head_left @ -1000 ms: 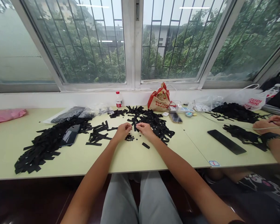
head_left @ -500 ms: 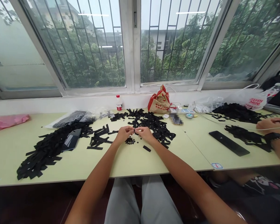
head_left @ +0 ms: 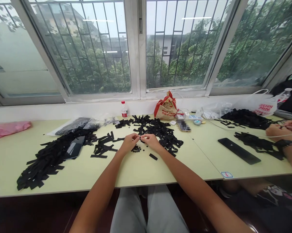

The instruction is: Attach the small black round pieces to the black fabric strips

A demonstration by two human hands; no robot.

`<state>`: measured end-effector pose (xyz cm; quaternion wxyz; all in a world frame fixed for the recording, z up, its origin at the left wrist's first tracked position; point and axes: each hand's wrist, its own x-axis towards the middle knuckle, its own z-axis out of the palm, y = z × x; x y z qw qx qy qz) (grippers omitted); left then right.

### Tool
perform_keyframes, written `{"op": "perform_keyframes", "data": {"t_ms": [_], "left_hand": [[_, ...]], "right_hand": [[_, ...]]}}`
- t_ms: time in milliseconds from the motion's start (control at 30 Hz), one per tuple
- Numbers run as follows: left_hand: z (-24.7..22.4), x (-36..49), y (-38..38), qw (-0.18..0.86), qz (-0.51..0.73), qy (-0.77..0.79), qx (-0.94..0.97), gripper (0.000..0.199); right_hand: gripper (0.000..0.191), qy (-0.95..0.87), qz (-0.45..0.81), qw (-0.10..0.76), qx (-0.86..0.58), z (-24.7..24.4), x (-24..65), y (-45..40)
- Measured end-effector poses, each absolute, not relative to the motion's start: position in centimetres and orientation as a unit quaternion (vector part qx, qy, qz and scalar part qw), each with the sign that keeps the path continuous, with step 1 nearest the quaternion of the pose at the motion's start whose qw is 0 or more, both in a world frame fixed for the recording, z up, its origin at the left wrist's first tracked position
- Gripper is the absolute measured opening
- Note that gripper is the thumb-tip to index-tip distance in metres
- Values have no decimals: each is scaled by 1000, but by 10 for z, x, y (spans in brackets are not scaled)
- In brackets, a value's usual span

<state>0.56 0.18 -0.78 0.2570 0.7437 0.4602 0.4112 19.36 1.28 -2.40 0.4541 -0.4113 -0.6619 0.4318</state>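
My left hand (head_left: 131, 141) and my right hand (head_left: 149, 139) meet fingertip to fingertip above the table. Both are closed in a pinch on a small black piece (head_left: 140, 138), mostly covered by the fingers, so its kind is unclear. Just below them lies a little heap of small black rings (head_left: 136, 149). A single short black strip (head_left: 153, 156) rests nearer the table's front edge. Behind and right of my hands spreads a pile of black fabric strips (head_left: 164, 131). Several looser strips (head_left: 103, 145) lie to the left.
A long heap of black strips (head_left: 39, 165) with a dark phone (head_left: 74, 148) on it covers the left. At the back stand a red-capped bottle (head_left: 124, 109) and a paper bag (head_left: 165, 107). On the right, a co-worker's hands (head_left: 280, 130) work near a black slab (head_left: 239, 150).
The whole view has shifted slightly, with the table sitting a little lower. My hands stay pinched together in the same place. The co-worker's hands have moved a little.
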Motion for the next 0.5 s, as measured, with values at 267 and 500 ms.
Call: {"op": "perform_keyframes", "data": {"t_ms": [267, 500], "left_hand": [[-11, 6, 3, 265, 402, 467, 742, 31], [-13, 4, 7, 317, 398, 455, 731, 30]], "right_hand": [[35, -666, 427, 449, -415, -27, 194, 15], [34, -673, 429, 445, -407, -24, 196, 13]]}}
